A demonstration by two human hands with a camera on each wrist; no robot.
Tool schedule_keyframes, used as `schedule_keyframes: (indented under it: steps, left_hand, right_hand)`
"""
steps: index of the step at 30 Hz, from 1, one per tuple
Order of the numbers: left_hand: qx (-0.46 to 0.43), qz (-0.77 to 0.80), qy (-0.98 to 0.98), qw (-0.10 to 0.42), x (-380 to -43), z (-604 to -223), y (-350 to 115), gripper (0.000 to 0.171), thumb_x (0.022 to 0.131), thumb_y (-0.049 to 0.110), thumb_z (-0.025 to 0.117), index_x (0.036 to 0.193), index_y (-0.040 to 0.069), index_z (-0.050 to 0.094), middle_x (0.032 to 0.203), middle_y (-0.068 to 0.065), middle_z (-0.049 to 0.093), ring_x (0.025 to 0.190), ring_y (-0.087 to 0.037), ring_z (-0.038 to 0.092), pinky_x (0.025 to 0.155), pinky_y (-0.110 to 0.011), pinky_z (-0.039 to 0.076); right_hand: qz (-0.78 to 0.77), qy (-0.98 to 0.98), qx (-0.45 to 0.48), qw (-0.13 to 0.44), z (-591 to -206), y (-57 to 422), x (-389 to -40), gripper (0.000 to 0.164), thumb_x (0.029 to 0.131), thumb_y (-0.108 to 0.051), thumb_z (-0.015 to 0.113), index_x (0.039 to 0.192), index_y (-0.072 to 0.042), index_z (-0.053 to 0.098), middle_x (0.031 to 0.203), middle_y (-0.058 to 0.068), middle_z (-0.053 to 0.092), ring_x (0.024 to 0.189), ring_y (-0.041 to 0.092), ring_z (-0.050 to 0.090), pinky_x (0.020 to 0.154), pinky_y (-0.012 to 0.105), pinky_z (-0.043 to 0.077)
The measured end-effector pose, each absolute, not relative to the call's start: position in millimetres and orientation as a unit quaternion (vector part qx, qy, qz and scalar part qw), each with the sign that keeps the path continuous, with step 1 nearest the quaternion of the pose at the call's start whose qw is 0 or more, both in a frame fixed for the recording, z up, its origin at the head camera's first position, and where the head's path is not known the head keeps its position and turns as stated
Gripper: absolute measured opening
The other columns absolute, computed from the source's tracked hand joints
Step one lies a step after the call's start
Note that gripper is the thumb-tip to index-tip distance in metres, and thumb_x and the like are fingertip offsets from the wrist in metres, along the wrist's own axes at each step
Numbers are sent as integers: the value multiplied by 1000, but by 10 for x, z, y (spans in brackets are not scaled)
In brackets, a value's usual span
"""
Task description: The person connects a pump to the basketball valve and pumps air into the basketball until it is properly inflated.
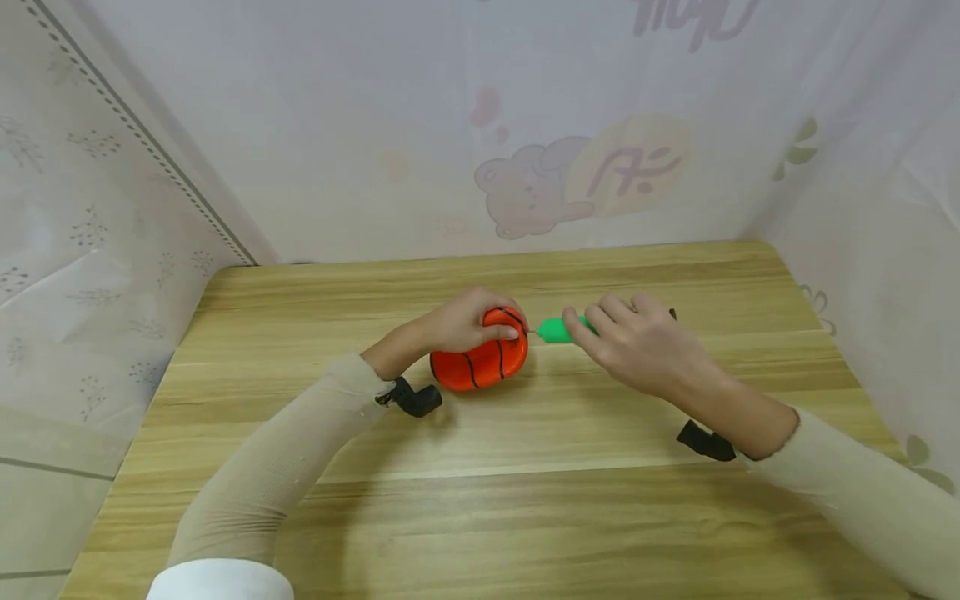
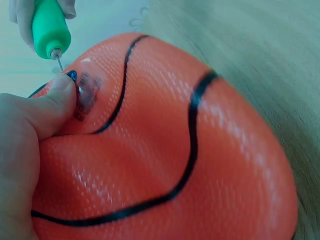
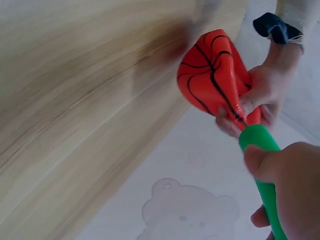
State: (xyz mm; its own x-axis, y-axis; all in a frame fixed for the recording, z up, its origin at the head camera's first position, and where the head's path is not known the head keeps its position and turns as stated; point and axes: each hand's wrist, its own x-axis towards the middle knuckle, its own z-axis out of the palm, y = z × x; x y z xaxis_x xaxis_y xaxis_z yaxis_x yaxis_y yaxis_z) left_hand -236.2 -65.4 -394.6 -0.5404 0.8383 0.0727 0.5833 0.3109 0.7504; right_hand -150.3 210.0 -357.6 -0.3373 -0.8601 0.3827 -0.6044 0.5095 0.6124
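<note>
A limp, dented orange-red basketball [image 1: 480, 367] with black lines is held up over the table by my left hand [image 1: 467, 322]. The left thumb [image 2: 62, 92] presses beside a small dark valve [image 2: 72, 75] near some printed marks. My right hand [image 1: 637, 343] grips a green ball pump [image 1: 555, 330], its fingers wrapped round the barrel. From the pump's tip a thin metal needle [image 2: 60, 64] points at the valve spot. The left thumb partly hides where needle and ball meet, so I cannot tell how deep it sits.
Beneath the hands lies a wood-grain table [image 1: 480, 517]. A pale curtain [image 1: 360, 150] printed with a bear rises behind its far edge, with more printed sheeting [image 1: 90, 250] at the left. Each wrist carries a black camera mount [image 1: 417, 398].
</note>
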Motion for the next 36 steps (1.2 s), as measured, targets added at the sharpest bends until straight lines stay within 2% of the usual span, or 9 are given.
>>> schedule_keyframes:
  steps: [4, 7, 9, 12, 17, 23, 27, 32, 36]
  left_hand:
    - [447, 379, 794, 161, -2352, -3963, -625, 11, 96, 7, 70, 105, 3, 75, 98, -1, 74, 92, -14, 66, 88, -29, 53]
    - [444, 377, 798, 155, -2345, -3981, -608, 10, 96, 7, 70, 104, 4, 76, 96, 0, 74, 91, -14, 66, 87, -29, 53]
    - [439, 375, 802, 153, -2342, -3993, -602, 10, 96, 8, 70, 103, 4, 76, 96, -1, 74, 92, -14, 67, 87, -28, 53]
    - [423, 375, 810, 154, -2346, -4003, -602, 11, 96, 9, 70, 105, 3, 75, 96, -1, 73, 93, -15, 66, 87, -29, 53]
    - [402, 332, 841, 146, -2355, -4000, -610, 26, 95, 21, 74, 116, 5, 71, 107, -2, 71, 100, -18, 64, 91, -33, 51]
    - [393, 192, 893, 101, -2313, -4010, -574, 75, 74, 55, 87, 133, 17, 60, 128, 3, 65, 119, -18, 59, 94, -40, 51]
    - [382, 144, 910, 80, -2254, -4034, -527, 91, 66, 65, 87, 137, 18, 56, 136, 2, 62, 126, -22, 53, 97, -48, 49]
    - [370, 195, 903, 95, -2216, -4122, -472, 89, 69, 51, 92, 138, 11, 53, 136, -4, 59, 125, -23, 57, 104, -43, 47]
    - [360, 247, 892, 114, -2201, -4198, -448, 62, 75, 33, 92, 122, 7, 63, 116, -5, 62, 109, -20, 60, 93, -31, 52]
  right_hand:
    - [-178, -811, 463, 310, -3618, 2097, -1560, 40, 112, -27, 39, 109, 2, 66, 75, 12, 62, 61, 22, 59, 48, 24, 39]
    - [-170, -835, 454, 260, -3655, 2085, -1592, 38, 102, -36, 62, 98, 2, 60, 65, 7, 50, 52, 16, 48, 45, 23, 33]
    - [-149, -859, 439, 217, -3675, 2065, -1603, 42, 97, -40, 69, 89, -1, 55, 62, 2, 41, 49, 13, 39, 43, 23, 30]
    - [-86, -902, 400, 137, -3695, 2038, -1618, 42, 98, -41, 67, 81, -6, 49, 59, -2, 35, 47, 11, 35, 40, 24, 29]
    - [-3, -941, 337, 46, -3717, 2035, -1653, 40, 102, -42, 61, 82, -10, 48, 58, -2, 39, 45, 13, 37, 40, 26, 30]
    - [16, -952, 306, 16, -3789, 2077, -1694, 40, 102, -44, 59, 86, -8, 51, 59, -2, 41, 46, 13, 40, 42, 27, 31]
    - [13, -951, 307, 21, -3831, 2090, -1688, 42, 102, -45, 59, 88, -6, 52, 58, -2, 42, 45, 13, 39, 42, 26, 31]
    - [32, -952, 302, 21, -3860, 2096, -1675, 42, 102, -46, 58, 89, -7, 52, 58, -3, 43, 44, 13, 39, 42, 26, 30]
    - [47, -956, 291, -3, -3863, 2088, -1660, 41, 102, -47, 58, 90, -8, 52, 60, -3, 45, 46, 13, 41, 43, 27, 31]
